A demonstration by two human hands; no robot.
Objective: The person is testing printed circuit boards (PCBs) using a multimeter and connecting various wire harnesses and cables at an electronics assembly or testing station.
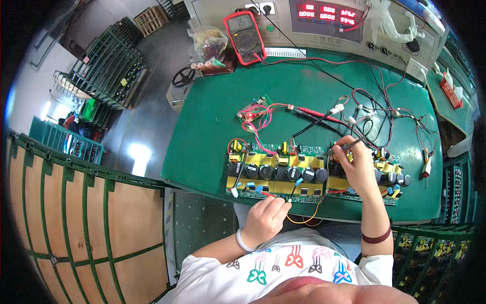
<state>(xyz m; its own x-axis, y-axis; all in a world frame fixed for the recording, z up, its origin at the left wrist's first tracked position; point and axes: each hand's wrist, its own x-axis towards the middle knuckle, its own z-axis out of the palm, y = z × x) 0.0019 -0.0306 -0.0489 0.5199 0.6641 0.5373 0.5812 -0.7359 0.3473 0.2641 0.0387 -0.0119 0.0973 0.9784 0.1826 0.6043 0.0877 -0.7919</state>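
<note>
Two long circuit boards lie end to end along the bench's front: a left circuit board [277,174] and a partly covered right circuit board [389,177], both with yellow parts and black round capacitors. My left hand [266,218] is closed in a pinch at the left board's near edge, with a small white wire connector [289,200] at its fingertips. A yellow wire [304,222] loops beside it. My right hand [354,164] grips a dark pen-shaped tool [348,145], angled down over where the boards meet. Its tip is hard to make out.
On the green bench [202,126], a small circuit board [254,112] sits behind the long ones. Red and black test leads [319,114] tangle toward the right. A red multimeter [244,38] leans against a grey instrument panel [283,35]. Green racks [101,202] stand at left.
</note>
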